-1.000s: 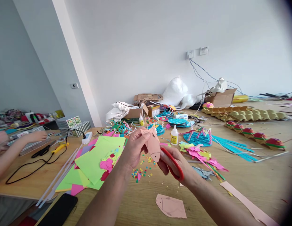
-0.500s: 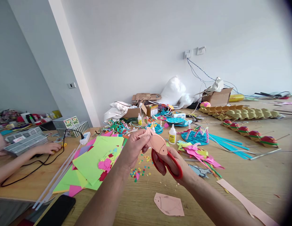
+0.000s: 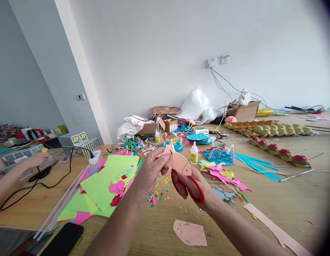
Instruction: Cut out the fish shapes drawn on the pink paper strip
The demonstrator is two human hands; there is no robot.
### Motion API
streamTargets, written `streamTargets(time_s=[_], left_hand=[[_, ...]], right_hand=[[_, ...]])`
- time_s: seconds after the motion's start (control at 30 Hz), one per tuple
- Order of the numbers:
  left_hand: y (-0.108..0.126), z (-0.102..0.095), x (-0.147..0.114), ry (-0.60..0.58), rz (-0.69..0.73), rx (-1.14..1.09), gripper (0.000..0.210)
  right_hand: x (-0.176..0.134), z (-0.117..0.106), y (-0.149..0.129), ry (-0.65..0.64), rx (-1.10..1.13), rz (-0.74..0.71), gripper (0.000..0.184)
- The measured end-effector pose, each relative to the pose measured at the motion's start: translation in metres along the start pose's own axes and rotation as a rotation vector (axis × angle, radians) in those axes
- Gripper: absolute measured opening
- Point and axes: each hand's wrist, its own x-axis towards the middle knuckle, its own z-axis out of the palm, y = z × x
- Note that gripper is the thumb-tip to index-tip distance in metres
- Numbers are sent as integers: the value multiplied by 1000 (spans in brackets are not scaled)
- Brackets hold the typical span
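Observation:
My left hand (image 3: 155,165) pinches the tail end of a pink paper fish (image 3: 179,163), which has a drawn eye and gill line. In my right hand (image 3: 200,181) are red-handled scissors (image 3: 196,190), my fingers through the loops. The fish covers the scissor blades, so how far apart they are is hidden. Below on the table lies another pink paper piece with a fish outline (image 3: 190,233). Small round paper dots (image 3: 156,197) are scattered left of the scissors.
Green paper sheets (image 3: 101,185) and a black phone (image 3: 62,240) lie left. A glue bottle (image 3: 194,153), a blue disc with twisted stems (image 3: 220,156) and egg-carton strips (image 3: 283,128) stand beyond. At far left, a co-worker's hand (image 3: 39,159) holds something yellow with a black cable.
My hands, the fish and the scissors keep nearly the same pose. The co-worker's hand has lifted from the table and moved left with the yellow thing. The view has shifted slightly.

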Motion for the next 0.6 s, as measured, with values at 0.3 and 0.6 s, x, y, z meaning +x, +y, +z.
streamTargets(time_s=[0.3, 0.6], left_hand=[[-3, 2, 0, -3, -9, -61, 21], [-3, 3, 0, 13, -25, -77, 19]], right_hand=[[0, 2, -5, 29, -65, -35, 46], [1, 4, -7, 58, -103, -35, 47]])
